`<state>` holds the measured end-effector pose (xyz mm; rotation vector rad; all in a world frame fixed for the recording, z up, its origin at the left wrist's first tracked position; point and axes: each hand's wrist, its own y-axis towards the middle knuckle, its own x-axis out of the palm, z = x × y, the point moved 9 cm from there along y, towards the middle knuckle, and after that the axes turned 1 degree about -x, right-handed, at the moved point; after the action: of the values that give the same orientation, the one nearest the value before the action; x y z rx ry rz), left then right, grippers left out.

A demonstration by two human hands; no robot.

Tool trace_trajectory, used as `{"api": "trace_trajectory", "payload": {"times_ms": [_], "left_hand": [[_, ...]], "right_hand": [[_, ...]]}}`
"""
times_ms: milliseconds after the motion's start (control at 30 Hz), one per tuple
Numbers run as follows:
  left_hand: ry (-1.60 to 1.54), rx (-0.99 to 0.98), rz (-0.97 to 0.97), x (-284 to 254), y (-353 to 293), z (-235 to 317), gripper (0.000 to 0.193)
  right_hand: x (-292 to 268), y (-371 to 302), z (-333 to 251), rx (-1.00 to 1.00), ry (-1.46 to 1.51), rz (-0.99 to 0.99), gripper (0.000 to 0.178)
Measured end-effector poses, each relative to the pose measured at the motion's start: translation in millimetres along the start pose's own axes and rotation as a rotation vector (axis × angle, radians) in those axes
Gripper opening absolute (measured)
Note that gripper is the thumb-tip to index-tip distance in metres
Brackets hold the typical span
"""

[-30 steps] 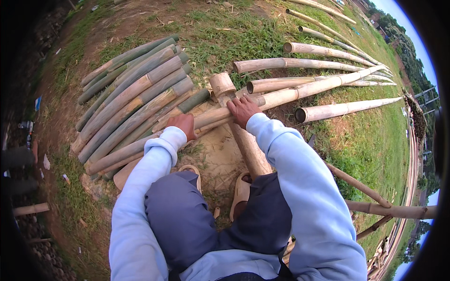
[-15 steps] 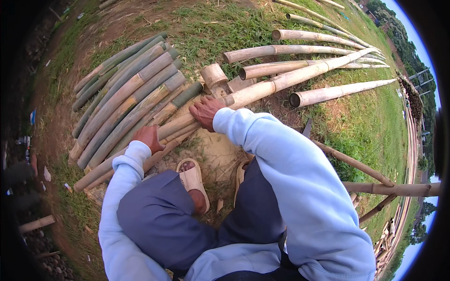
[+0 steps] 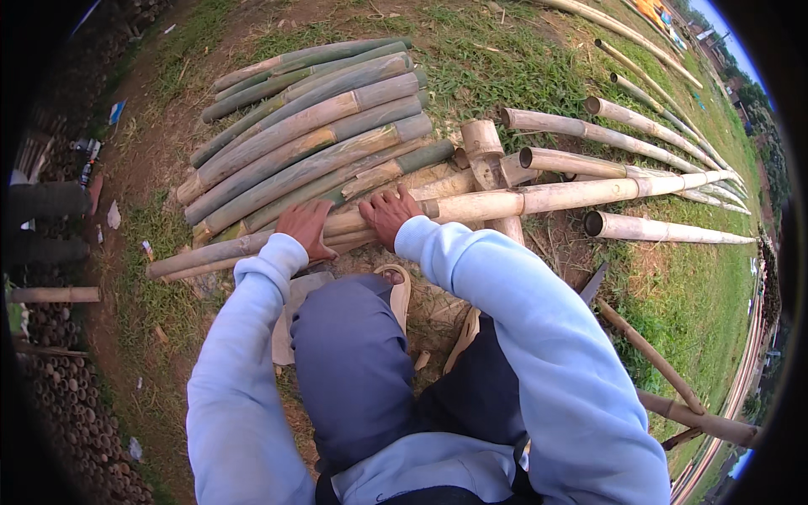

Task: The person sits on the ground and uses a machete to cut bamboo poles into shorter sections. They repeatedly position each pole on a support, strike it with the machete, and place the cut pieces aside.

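Note:
A long tan bamboo pole [image 3: 555, 196] runs from the near left, under both hands, away to the far right. My left hand [image 3: 305, 229] is curved over its left part, thumb on the near side. Just to the right, my right hand [image 3: 391, 215] grips the same pole with fingers bent over the top, close to a dark ring. Beneath the hands, a second bamboo length lies alongside, partly hidden. Right of my right hand, the pole lies against a support of short, thick bamboo pieces [image 3: 482, 145].
Cut green-brown bamboo lengths [image 3: 337, 109] lie side by side beyond my hands. Several long poles [image 3: 665, 227] fan out at right. A saw blade [image 3: 593, 282] sticks up by my right sleeve, near a bamboo frame [image 3: 699, 421]. Stacked bamboo [image 3: 76, 404] stands at left.
The view has shifted, so the piles appear farther right. My left hand has come nearer to my right hand along the pole. My right hand stays near the dark ring.

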<state>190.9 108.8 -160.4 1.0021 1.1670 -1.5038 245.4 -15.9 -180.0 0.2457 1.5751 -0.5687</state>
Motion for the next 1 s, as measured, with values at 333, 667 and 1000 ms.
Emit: {"api": "trace_trajectory", "payload": {"times_ms": [333,667,1000], "left_hand": [[-0.021,-0.116,-0.235,24.2,39.2,41.7,0.05],[0.006,-0.165,-0.188,25.5,42.9,24.2,0.064],[0.073,-0.122,-0.08,38.4,55.6,5.7,0.075]], "right_hand": [[-57.7,-60.6,48.7,0.102,-0.023,0.138,0.112],[-124.6,-378.6,216.5,0.686,0.54,0.538,0.052],[168.9,-634.1,50.2,1.434,0.629,0.482,0.048]]}}
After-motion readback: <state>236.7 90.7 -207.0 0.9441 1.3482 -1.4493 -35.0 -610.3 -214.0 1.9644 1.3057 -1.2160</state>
